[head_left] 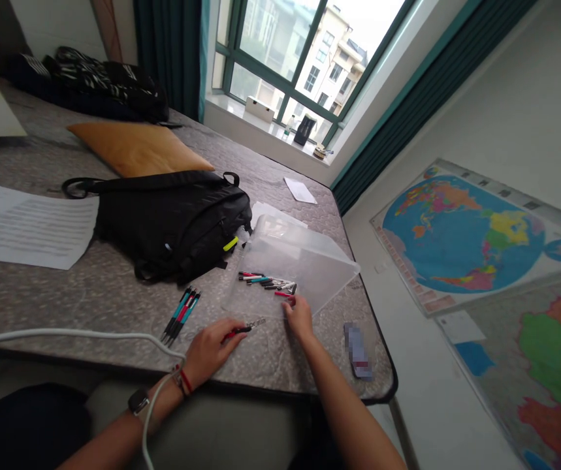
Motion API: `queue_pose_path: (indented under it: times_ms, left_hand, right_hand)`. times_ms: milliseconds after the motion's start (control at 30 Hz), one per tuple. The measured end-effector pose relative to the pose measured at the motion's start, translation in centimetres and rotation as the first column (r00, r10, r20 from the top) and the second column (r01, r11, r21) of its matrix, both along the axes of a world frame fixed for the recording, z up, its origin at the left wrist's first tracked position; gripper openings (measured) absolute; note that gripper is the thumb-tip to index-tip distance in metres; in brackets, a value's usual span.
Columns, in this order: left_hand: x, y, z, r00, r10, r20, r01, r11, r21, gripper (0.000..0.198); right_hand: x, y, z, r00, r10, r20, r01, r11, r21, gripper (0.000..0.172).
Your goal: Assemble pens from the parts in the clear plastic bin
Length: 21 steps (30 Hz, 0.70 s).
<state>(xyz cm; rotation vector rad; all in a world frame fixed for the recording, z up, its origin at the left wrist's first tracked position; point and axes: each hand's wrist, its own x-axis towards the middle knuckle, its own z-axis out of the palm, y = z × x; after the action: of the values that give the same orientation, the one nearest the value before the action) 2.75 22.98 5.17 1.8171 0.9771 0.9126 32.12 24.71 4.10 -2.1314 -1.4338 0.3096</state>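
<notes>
My left hand [213,347] rests near the table's front edge, its fingers closed on a black-and-red pen part [238,331]. A small pale piece [256,324] lies at that part's tip; I cannot make out what it is. My right hand [300,317] reaches into the translucent plastic box [326,251], fingertips pinched at a red pen barrel [283,294]. Several loose pen parts [265,281] in black, white, red and teal lie in the box just beyond it. To the left of my left hand, several pens [182,314] in teal, red and black lie side by side.
A black backpack [172,219] lies left of the box, with a brown envelope [143,150] behind it. Printed paper [30,225] is at far left. A phone-like object [357,350] sits near the right edge. A white cable [74,333] crosses my left wrist.
</notes>
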Motion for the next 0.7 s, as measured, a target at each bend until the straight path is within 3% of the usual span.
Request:
queue_pose_path:
  times_ms: [100,267,333,467,700]
  left_hand:
    - [-1.0,-0.1,0.0,0.992,-0.079,-0.102,0.091,0.989,0.113,0.025]
    - [-1.9,0.1,-0.3,0.969,-0.143,-0.204,0.172,0.976,0.135,0.026]
    - [-2.2,0.3,-0.6,0.964,-0.130,-0.233,0.164,0.977,0.134,0.026]
    - [-2.6,0.4,-1.1,0.952,-0.116,-0.284,0.166,0.974,0.157,0.026]
    - [-2.2,0.0,-1.3,0.923,-0.131,-0.361,0.202,0.965,0.166,0.024]
  right_hand:
    - [-0.1,1.0,-0.2,0.998,0.041,0.046,-0.038,0.997,-0.063,0.009]
    - [-1.5,0.4,1.3,0.985,0.149,0.088,-0.140,0.985,-0.102,0.009]
    - [-2.8,-1.0,2.2,0.970,0.242,-0.017,-0.242,0.961,-0.135,0.010]
    - [-6.0,-4.7,3.3,0.861,0.398,-0.316,-0.469,0.862,-0.193,0.013]
    - [-8.4,-6.4,2.8,0.829,0.454,-0.326,-0.508,0.856,-0.100,0.012]
